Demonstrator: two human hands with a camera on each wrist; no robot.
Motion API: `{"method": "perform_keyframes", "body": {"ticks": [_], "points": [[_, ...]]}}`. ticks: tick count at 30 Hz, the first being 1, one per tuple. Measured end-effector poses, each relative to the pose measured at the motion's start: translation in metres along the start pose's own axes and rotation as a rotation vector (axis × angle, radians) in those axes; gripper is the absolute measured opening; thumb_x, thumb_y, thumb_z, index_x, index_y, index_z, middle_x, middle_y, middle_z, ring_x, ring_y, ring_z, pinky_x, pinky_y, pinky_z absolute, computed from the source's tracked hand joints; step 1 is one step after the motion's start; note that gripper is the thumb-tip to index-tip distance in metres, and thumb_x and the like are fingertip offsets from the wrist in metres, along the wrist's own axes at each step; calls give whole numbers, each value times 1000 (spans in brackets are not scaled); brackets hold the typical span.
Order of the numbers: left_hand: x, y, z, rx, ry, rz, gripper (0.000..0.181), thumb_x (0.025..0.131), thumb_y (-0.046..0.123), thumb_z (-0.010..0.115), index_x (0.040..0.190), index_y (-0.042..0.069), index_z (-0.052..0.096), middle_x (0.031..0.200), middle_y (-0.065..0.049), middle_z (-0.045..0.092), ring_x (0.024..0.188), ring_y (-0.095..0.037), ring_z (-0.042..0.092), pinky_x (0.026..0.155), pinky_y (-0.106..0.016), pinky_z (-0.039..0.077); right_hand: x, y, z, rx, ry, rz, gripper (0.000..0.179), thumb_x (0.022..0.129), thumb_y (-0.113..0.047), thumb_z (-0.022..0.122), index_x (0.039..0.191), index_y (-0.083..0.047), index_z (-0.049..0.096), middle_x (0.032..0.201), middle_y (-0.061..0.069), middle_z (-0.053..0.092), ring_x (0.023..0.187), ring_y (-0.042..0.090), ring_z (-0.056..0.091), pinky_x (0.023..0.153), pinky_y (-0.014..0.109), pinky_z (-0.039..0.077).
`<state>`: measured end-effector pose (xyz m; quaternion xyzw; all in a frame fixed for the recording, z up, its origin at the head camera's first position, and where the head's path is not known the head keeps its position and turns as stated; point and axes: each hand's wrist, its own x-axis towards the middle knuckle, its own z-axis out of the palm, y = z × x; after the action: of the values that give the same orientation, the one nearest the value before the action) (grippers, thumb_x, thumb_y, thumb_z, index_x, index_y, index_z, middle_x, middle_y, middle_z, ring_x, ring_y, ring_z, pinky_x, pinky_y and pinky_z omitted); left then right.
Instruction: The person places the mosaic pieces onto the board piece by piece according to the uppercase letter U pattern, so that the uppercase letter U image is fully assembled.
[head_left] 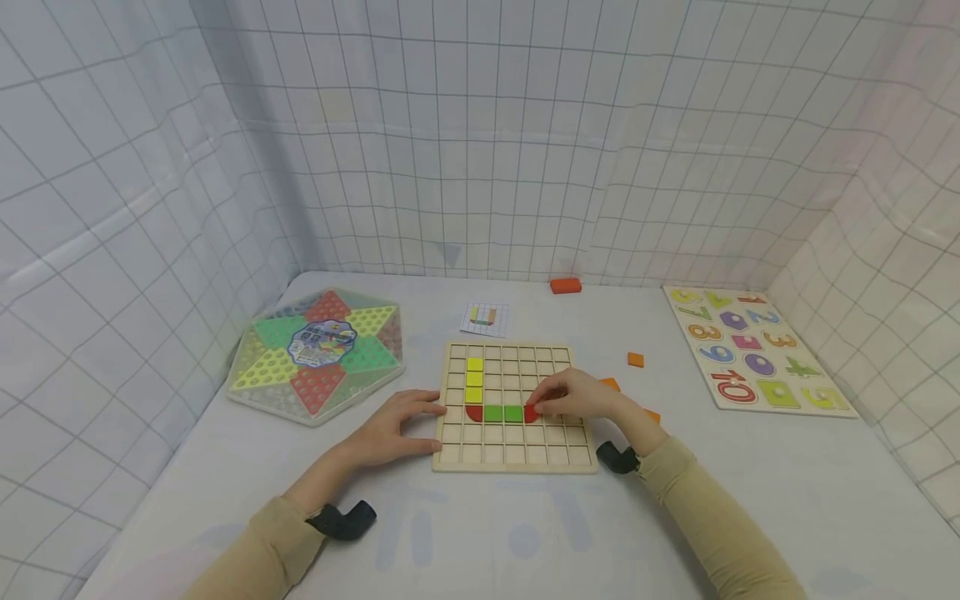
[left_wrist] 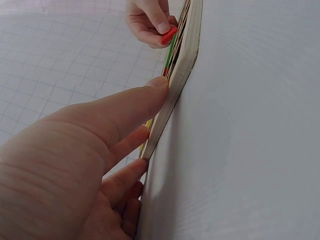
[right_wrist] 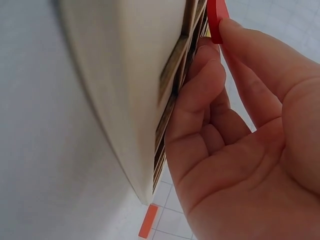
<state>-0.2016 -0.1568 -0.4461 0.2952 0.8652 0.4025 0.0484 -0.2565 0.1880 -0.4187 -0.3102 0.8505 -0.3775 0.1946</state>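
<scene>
A wooden grid board (head_left: 517, 468) lies on the table. In its cells a column of yellow squares (head_left: 475, 379) stands above a red round-cornered tile (head_left: 475, 413), with two green squares (head_left: 503, 413) to the right of that. My right hand (head_left: 573, 396) pinches another red tile (right_wrist: 216, 22) between thumb and finger, at the cell beside the green squares. In the left wrist view this tile appears tilted over the board. My left hand (head_left: 386, 429) has its fingers extended, fingertips and thumb touching the board's left edge.
Behind the board lies a pattern card (head_left: 483, 318) with a coloured U shape. Orange squares (head_left: 636, 360) are scattered to the right, some partly behind my right hand. A red block (head_left: 566, 286) sits at the back. A star game board (head_left: 318, 354) lies left, a number puzzle (head_left: 757, 350) right.
</scene>
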Motion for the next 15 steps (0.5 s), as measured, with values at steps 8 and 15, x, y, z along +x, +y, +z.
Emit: {"method": "perform_keyframes", "body": {"ticks": [8, 15], "points": [[0, 2, -1, -1, 1, -3, 48, 80, 33, 74, 122, 11, 63, 140, -12, 44, 131, -34, 32, 104, -55, 26, 0, 1, 1, -20, 5, 22, 15, 89, -18, 65, 102, -13, 73, 91, -5, 67, 74, 11, 55, 69, 27, 48], [0, 2, -1, -5, 3, -9, 49, 80, 34, 74, 122, 12, 63, 140, -12, 44, 132, -34, 32, 104, -55, 26, 1, 2, 1, -51, 11, 21, 16, 90, -17, 65, 103, -13, 73, 93, -6, 67, 77, 10, 56, 71, 26, 48]]}}
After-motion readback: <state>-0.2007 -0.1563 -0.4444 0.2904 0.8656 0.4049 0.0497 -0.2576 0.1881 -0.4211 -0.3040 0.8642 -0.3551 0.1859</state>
